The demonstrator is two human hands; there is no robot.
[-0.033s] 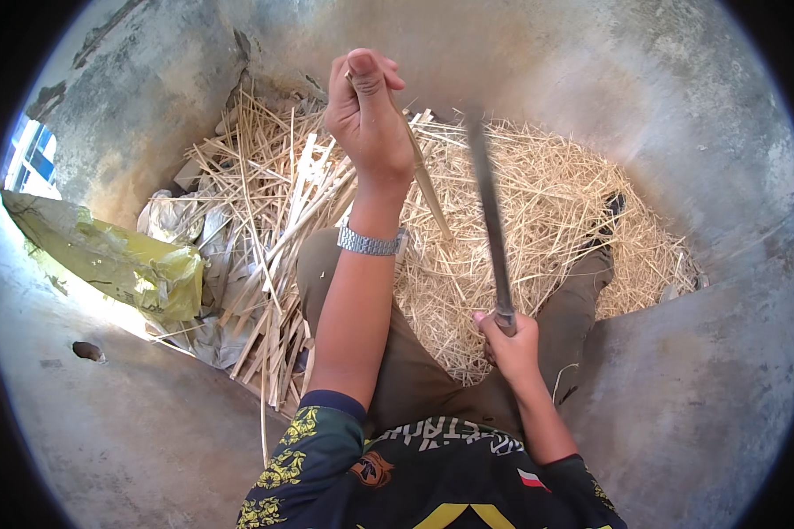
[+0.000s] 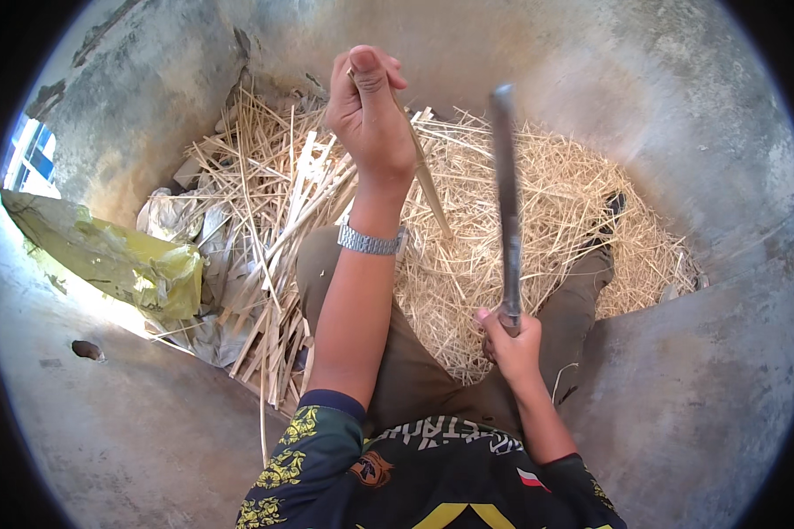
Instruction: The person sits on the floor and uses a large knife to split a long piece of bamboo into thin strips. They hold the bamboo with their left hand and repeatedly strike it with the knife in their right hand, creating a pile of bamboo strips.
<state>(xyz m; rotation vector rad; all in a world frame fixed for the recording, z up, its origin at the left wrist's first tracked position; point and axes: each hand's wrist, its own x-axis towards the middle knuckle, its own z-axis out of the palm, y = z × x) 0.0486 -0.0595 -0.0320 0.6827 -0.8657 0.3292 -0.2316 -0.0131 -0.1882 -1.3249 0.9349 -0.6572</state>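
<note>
My left hand is raised at the far middle, its fingers closed round a thin bamboo strip. The strip slants down to the right from the fist, and its lower end lies over the pale shavings. Nearer to me, my right hand grips the handle of a long knife. Its dark blade points away from me, almost upright in the picture, to the right of the strip and apart from it. The blade is slightly blurred toward its tip.
Curly shavings cover the floor between and beyond my legs. Split strips lie heaped at the left, beside a torn yellow sheet. A curved concrete wall surrounds me, with a small hole at the left.
The knife's blade has swung a little to the right and its tip shows more clearly. My left hand and the bamboo strip have hardly moved.
</note>
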